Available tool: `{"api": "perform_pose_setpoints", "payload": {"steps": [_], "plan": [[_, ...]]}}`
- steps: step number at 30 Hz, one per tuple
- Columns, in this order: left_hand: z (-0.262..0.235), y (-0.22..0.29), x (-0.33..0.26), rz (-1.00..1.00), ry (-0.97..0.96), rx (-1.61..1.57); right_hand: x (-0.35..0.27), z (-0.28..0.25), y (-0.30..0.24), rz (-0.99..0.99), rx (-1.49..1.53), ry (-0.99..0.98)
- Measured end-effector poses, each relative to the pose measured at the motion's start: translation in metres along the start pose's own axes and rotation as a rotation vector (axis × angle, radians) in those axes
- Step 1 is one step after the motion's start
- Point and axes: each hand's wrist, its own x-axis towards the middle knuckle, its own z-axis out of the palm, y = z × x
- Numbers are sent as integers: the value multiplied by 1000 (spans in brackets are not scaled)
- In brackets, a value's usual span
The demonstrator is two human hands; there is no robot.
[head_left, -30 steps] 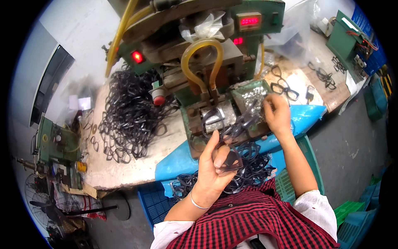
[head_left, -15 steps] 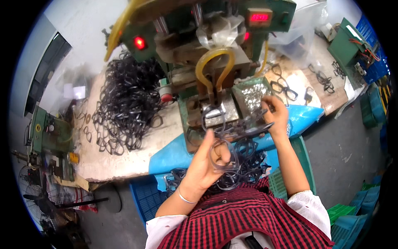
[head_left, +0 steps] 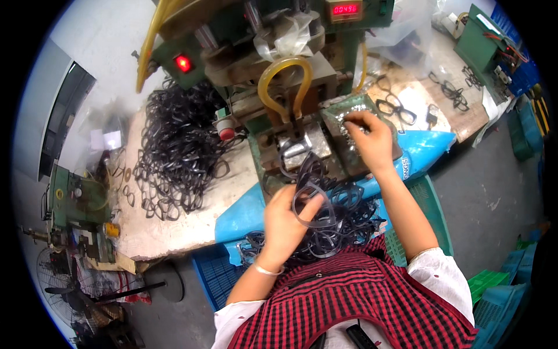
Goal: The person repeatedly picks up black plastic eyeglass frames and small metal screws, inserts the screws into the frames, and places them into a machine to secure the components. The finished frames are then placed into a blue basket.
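Observation:
My left hand (head_left: pixel 285 224) is closed around a dark, see-through eyeglass frame (head_left: pixel 312 183), held tilted in front of the press. The frame's near rim loops round my fingertips; its far end overlaps the metal work block (head_left: pixel 311 148). To the right, my right hand (head_left: pixel 373 142) reaches over a green metal tray (head_left: pixel 332 118) of tiny silvery parts (head_left: pixel 353 109). Its fingers are curled together at the parts, and whatever sits between them is too small to make out. Below my hands lies a heap of similar frames (head_left: pixel 331 238).
A green press (head_left: pixel 232 64) with a yellow hose (head_left: pixel 264 78) stands over the work block. A red button (head_left: pixel 226 134) sits at its left. Dark frames form a large pile (head_left: pixel 180 151) on the table. Blue plastic sheeting (head_left: pixel 241 215) covers the table's front edge.
My right hand has moved left and up, away from the frames, to the parts in the tray. My left hand still holds the frame, now tipped more upright. The whole view has shifted slightly.

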Motion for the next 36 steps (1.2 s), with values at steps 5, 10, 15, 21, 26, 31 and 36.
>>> {"api": "perform_pose_setpoints", "payload": {"steps": [5,10,15,21,26,31,36], "plan": [[6,6,-7,35,9,-29,-27,-42,17,1,-154,141],[-20,11,-4,408,124,419,-45,-54,-2,128,50,100],[-32,36,-5,351,123,534,-6,-7,-58,-196,153,-147],[-33,25,-4,471,149,559,-8,43,-64,16,473,-181],[-38,21,8,88,-88,142,-9,46,-58,56,467,-113],[-46,11,9,99,-186,-33,-6,44,-77,176,617,-216],[-68,5,-22,575,-138,241,-14,56,-88,285,751,-181]]}}
